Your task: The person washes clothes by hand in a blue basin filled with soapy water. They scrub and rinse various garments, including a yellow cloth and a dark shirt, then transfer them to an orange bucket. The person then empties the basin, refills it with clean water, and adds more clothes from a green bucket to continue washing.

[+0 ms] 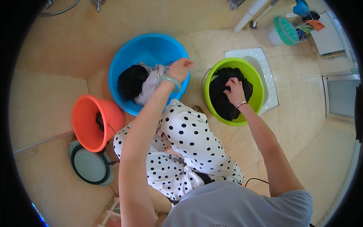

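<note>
My left hand (180, 69), with a pale green bangle at the wrist, is over the right rim of a large blue basin (155, 43). Its fingers are curled in, and nothing shows in them. In the basin lie a light grey garment (149, 85) and a bundle of black cloth (132, 81). My right hand (236, 92), wearing a silver bracelet, reaches into a lime green bucket (258, 85). Its bent fingers and thumb close on black cloth (223, 100) that fills much of the bucket.
An orange bucket (81, 121) with something dark inside stands at the left, beside a grey-green folding basin (90, 164). Behind the green bucket is a white squat toilet (269, 81). A white bin (276, 38) with a green liner and a white pipe (249, 15) stand farther back.
</note>
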A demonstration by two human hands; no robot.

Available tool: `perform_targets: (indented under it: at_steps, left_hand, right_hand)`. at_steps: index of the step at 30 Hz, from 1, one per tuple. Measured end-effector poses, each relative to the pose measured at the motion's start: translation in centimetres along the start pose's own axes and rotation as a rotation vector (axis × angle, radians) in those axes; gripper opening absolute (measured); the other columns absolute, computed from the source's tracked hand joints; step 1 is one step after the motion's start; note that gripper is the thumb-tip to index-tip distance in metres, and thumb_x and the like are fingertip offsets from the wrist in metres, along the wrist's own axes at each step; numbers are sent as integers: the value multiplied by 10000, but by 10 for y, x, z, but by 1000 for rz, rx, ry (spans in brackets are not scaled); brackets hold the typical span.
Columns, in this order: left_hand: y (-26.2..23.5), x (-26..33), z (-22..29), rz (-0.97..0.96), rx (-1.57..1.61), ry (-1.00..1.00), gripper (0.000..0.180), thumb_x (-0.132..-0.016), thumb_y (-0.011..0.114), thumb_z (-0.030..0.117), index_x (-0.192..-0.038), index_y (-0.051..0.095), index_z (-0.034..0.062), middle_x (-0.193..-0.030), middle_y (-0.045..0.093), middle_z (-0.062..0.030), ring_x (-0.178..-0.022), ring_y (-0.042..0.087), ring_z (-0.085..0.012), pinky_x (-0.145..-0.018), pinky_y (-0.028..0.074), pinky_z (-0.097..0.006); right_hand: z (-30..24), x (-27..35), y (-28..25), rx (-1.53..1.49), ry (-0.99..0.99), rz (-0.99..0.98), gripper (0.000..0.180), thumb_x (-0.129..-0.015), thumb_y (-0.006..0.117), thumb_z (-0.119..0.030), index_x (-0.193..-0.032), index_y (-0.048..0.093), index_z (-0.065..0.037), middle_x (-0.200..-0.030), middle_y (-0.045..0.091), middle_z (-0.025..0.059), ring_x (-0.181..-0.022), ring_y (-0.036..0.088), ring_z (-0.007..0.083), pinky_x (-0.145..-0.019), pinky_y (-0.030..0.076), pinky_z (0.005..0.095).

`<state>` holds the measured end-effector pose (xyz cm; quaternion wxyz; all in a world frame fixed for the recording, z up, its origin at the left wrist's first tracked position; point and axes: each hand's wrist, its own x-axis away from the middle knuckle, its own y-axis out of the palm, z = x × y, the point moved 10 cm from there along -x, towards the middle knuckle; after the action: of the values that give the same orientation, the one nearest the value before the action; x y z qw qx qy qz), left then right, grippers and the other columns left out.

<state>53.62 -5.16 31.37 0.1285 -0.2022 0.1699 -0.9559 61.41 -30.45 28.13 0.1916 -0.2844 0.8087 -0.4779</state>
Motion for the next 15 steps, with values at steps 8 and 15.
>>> perform_targets:
  at_steps: [8,15]
  left_hand:
    - [59,31,26,-300,120,11,656,-744,751,308,-1315,452,185,-1323,460,-116,-1171,477,-233,-859,466,-380]
    - [27,42,58,-284,842,-59,398,-835,684,198,-1204,538,165,-1140,601,-32,-1062,565,-223,-771,530,-398]
  right_hand:
    - [-29,-23,-112,-1218,361,193,209,-815,671,-192,-900,598,-16,-833,585,7,-749,531,91,-692,439,239]
    - [-106,-58,-133,-1435,227,-16,297,-860,621,-191,-1103,610,-19,-979,597,7,-875,544,72,-782,426,223]
